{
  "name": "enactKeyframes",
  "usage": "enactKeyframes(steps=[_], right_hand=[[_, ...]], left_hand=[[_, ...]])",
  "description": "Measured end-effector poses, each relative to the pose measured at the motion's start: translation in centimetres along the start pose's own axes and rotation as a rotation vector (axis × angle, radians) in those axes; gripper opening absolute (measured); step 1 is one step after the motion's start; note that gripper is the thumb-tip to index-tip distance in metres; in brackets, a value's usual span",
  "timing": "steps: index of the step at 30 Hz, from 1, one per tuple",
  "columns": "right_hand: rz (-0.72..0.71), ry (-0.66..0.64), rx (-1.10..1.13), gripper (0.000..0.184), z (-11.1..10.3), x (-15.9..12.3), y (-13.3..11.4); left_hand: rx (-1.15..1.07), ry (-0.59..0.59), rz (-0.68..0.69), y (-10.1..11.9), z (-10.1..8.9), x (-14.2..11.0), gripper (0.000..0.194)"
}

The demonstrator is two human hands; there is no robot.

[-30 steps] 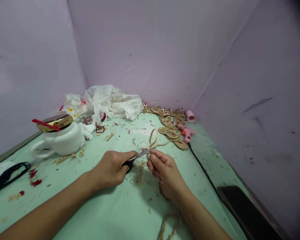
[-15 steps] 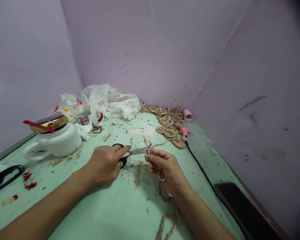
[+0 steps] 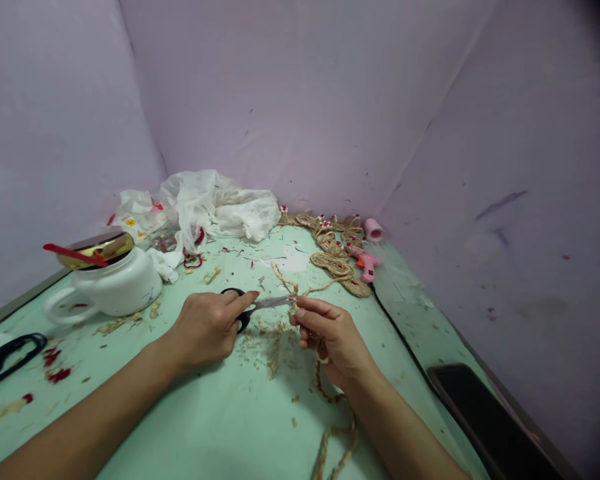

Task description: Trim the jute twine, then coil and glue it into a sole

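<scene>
Left hand (image 3: 207, 330): curled in grip | right hand (image 3: 333, 337): pinching | forearms (image 3: 105, 405): angled inward

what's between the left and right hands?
Head view: the blades of the scissors, held in the left hand, reach across to the rope at the right hand. Below, fibre scraps litter the green tabletop.

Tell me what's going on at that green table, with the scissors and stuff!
A person is working with both hands. The left hand holds black-handled scissors, and the right hand pinches a piece of rope. The blades are at the rope, right by the right fingertips; whether they have cut through is too small to tell. Farther back on the table are coiled rope pieces and a pink glue gun.
</scene>
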State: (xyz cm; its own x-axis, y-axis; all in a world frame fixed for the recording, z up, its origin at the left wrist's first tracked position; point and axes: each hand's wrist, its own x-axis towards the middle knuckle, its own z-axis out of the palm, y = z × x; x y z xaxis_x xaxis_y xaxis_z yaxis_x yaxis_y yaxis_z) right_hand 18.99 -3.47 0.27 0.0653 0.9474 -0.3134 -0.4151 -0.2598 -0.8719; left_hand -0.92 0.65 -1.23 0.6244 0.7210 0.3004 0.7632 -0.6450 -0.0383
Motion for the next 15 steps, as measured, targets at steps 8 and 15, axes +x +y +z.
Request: enactKeyframes(steps=[8,15], right_hand=[[0.010,0.017,-0.046,0.028,0.18,-0.35,-0.42],[-0.021,0.000,-0.023,0.027,0.04,-0.01,-0.32]], left_hand=[[-0.050,-0.073,0.012,-0.06,0.27,-0.06,0.052],[-0.400,-0.031,-0.057,0.41,-0.71,0.07,0.042]])
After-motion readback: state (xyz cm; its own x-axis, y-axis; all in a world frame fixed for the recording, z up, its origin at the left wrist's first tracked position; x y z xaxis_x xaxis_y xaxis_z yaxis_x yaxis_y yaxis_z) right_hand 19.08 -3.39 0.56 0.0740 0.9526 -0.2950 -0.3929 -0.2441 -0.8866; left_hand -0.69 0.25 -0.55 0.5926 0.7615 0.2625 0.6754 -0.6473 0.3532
